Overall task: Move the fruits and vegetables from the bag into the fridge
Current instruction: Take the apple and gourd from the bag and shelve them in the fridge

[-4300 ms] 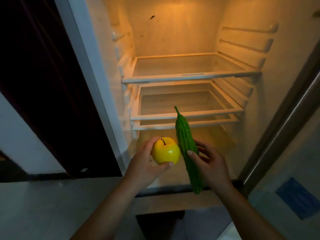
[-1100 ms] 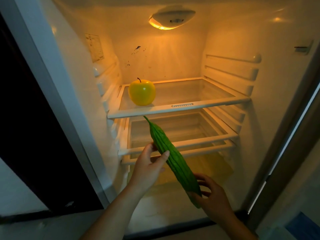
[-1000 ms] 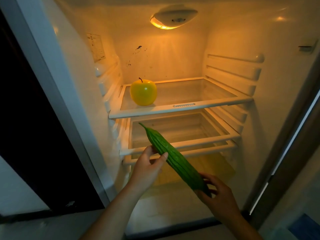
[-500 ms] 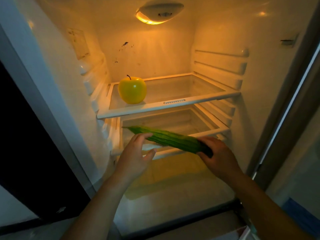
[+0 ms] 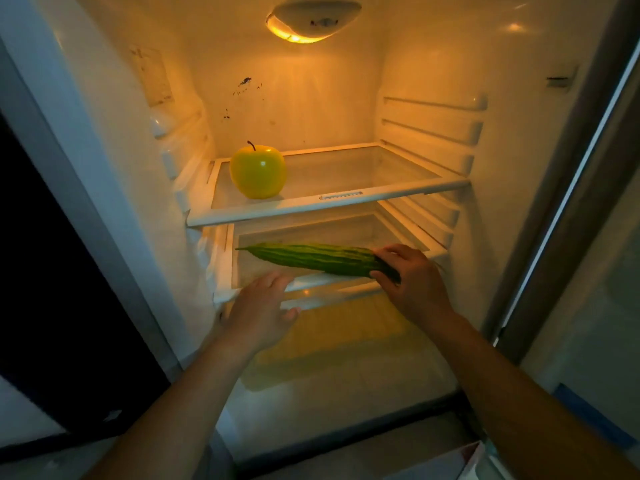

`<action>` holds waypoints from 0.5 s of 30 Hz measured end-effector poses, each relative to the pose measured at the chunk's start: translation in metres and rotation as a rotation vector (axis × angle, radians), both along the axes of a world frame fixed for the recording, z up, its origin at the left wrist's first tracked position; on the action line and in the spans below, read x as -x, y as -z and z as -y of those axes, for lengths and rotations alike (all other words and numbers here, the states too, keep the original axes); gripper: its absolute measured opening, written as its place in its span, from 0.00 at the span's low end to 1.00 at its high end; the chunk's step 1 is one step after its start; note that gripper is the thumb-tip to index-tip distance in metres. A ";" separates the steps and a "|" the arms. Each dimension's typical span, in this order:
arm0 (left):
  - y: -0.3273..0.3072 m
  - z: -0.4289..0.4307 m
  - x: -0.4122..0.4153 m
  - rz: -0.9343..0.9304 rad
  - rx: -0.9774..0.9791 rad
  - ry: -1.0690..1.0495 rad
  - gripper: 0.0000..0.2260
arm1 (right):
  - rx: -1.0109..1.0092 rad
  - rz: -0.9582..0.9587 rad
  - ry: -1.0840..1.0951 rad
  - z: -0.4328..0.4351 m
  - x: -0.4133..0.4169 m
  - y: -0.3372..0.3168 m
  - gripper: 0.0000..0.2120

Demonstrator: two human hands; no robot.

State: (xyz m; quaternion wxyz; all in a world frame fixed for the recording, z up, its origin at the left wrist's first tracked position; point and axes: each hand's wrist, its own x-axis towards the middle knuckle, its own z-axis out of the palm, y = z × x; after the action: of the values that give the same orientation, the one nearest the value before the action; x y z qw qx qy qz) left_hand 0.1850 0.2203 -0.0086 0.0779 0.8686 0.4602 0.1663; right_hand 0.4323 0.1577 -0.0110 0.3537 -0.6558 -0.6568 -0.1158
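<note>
Stowed upright at the left of the upper shelf (image 5: 381, 190) of the fridge (image 5: 433, 64): yellow apple (image 5: 258, 171). Held level over the front of the middle shelf (image 5: 227, 261), seemingly about to be set down: bitter gourd (image 5: 311, 259), gripped at its thick end by the right hand (image 5: 412, 285). Empty, fingers relaxed, just below the gourd: left hand (image 5: 259, 306). Out of view, contents unknown: the bag.

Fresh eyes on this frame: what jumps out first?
The glossy yellow apple sits alone at the left of the upper glass shelf, lit by the amber ceiling lamp. Below it, the right hand grips the thick end of a green bitter gourd held level across the middle shelf, with the left hand open below its pointed end.
</note>
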 end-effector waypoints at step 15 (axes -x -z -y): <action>0.029 -0.013 -0.004 0.100 -0.301 -0.001 0.24 | -0.169 0.132 0.090 -0.023 -0.002 0.016 0.21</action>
State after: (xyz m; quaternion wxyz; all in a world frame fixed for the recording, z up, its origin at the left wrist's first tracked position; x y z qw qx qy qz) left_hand 0.1886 0.2334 -0.0377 -0.0302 0.8609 0.4259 0.2765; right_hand 0.4340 0.1806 -0.0272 0.3579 -0.6436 -0.6364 -0.2295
